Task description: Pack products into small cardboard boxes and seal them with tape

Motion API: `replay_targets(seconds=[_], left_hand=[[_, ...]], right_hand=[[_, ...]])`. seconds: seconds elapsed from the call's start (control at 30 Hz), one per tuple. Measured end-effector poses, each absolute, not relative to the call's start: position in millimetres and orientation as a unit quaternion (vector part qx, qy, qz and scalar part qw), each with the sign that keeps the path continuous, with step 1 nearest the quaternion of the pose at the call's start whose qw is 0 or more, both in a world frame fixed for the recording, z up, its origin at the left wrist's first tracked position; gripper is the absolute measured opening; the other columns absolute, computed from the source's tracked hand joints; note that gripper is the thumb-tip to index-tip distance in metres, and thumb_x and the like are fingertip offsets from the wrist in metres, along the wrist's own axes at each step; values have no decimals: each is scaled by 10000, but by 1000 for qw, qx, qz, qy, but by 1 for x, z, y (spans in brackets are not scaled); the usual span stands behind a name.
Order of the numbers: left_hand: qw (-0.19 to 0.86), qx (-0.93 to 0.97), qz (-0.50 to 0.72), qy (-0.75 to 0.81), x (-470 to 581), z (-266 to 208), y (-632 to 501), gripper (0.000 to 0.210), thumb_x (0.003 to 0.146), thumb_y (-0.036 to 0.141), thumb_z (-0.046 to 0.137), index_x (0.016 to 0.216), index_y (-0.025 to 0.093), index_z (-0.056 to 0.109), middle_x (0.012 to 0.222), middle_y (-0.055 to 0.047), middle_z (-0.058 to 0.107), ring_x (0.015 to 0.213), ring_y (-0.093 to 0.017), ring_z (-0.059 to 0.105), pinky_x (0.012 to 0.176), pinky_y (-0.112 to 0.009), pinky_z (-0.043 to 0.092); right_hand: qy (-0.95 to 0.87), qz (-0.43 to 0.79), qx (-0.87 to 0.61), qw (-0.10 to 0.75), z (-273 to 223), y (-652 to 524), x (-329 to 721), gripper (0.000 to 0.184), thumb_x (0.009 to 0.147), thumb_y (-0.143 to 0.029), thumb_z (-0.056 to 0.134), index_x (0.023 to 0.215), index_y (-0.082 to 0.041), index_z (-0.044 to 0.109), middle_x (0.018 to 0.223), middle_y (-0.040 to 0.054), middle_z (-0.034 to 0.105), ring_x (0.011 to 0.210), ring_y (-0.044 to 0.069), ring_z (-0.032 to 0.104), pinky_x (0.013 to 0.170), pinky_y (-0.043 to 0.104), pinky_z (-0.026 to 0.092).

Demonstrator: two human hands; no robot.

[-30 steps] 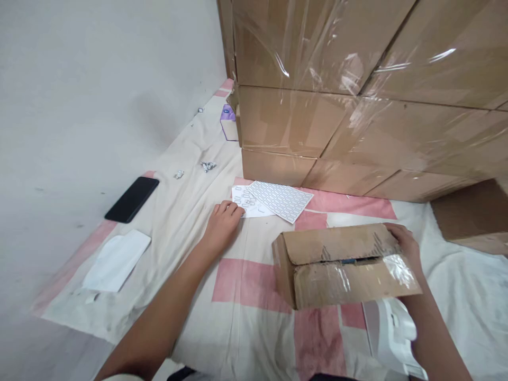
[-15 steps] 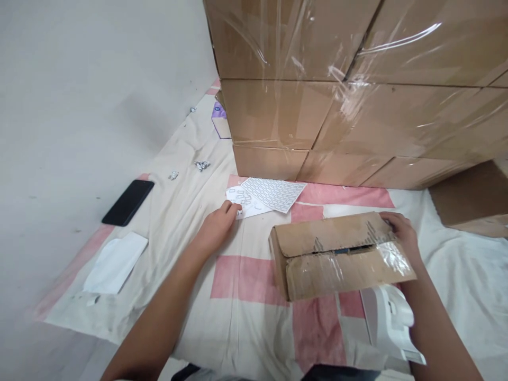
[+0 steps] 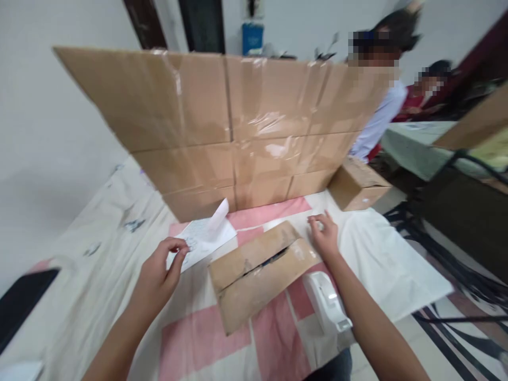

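My left hand (image 3: pixel 169 259) is at the left, its thumb and fingertips pinched together over the edge of a white printed sheet (image 3: pixel 206 246). Anything between those fingertips is too small to make out. One corner of the paper curls up. A closed, taped cardboard box (image 3: pixel 257 275) lies at a slant between my hands, a dark slit along its top. Just beyond its right end, my right hand (image 3: pixel 325 235) is raised, fingers loosely bent and apart, apparently holding nothing. A white tape dispenser (image 3: pixel 326 301) rests beside the box, near my right forearm.
A wall of taped cardboard (image 3: pixel 198 106) stands behind the sheet. Another cardboard box (image 3: pixel 359 182) sits at its right end. On the cloth at left are a black phone (image 3: pixel 24 301) and small silvery bits (image 3: pixel 134 225). Two people are beyond the cardboard, near a table (image 3: pixel 420 145).
My right hand has let go of the cardboard box, which now lies turned at a slant. My left hand has drawn back slightly from the sheet. The view has tilted up and swung right.
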State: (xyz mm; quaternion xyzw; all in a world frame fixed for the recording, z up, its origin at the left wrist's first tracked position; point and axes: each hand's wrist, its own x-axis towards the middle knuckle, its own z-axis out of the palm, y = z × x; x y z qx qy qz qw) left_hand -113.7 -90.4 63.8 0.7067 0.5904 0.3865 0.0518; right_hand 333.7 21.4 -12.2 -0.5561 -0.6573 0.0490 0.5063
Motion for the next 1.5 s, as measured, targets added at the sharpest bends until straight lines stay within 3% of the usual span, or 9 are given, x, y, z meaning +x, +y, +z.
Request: replay_targets(seconds=[0.07,0.17,0.3,0.43,0.57,0.8,0.97,1.27,1.5], left_hand=[[32,750,381,540,-88,96,-77,195,1019,411,485,1013,238,574,964,-23,707,887,-195,678,795,-300,501],[26,828,310,466,-27,147,-56,242,1055,392,411,1032,242,599,975,-13,732,872,-204,684,798,-327,488],[5,916,164,366,65,184,-27,284,1084,282,326,1092,227,605,1073,-30,745,954,-230,698,854,-375,483],[-25,958,64,278,126,174,3,249,1046,171,372,1176,206,582,1170,-69,730,1023,-250,707,837,-387,488],[-37,973,38,225,148,156,19,234,982,124,488,1166,218,597,1275,-69,703,1090,-250,697,878,-376,486],[-38,974,33,222,145,152,19,307,1002,136,447,1259,233,583,1246,-71,711,1113,-236,683,927,-384,480],[-6,973,36,229,143,148,13,304,994,115,422,1210,234,598,1207,-61,722,1085,-235,685,917,-381,483],[82,959,78,260,138,144,10,316,1051,242,332,1214,226,602,1190,-74,723,1050,-236,693,896,-372,513],[168,931,117,303,129,147,0,323,1060,364,346,1233,244,591,1105,-58,718,984,-228,677,845,-344,510]], right_hand=[[-664,40,-532,524,-5,17,331,301,961,-390,544,733,-222,646,752,27,719,726,194,667,1138,545,411],[-681,55,-488,543,6,6,326,305,991,-397,539,771,-222,658,778,50,713,761,208,665,957,461,516],[-704,112,-422,560,16,-12,318,330,1028,-463,487,938,-216,686,856,72,714,815,215,676,788,376,540],[-702,150,-389,577,19,-21,313,369,998,-539,512,1028,-208,671,862,61,694,781,201,655,752,350,541],[-677,173,-407,589,21,-20,311,249,962,-431,601,854,-211,649,746,26,647,674,170,582,684,319,497],[-623,243,-424,611,23,-14,311,188,940,-381,630,901,-201,666,703,3,630,611,145,530,588,274,433],[-630,274,-413,598,22,-14,308,232,951,-373,602,809,-196,652,702,4,614,641,145,533,620,272,420],[-644,288,-402,584,29,-23,308,169,938,-330,609,862,-196,680,760,7,653,684,143,537,662,274,413],[-622,316,-401,594,30,-24,306,52,842,-208,582,830,-212,633,747,-4,642,679,148,562,665,274,430]])
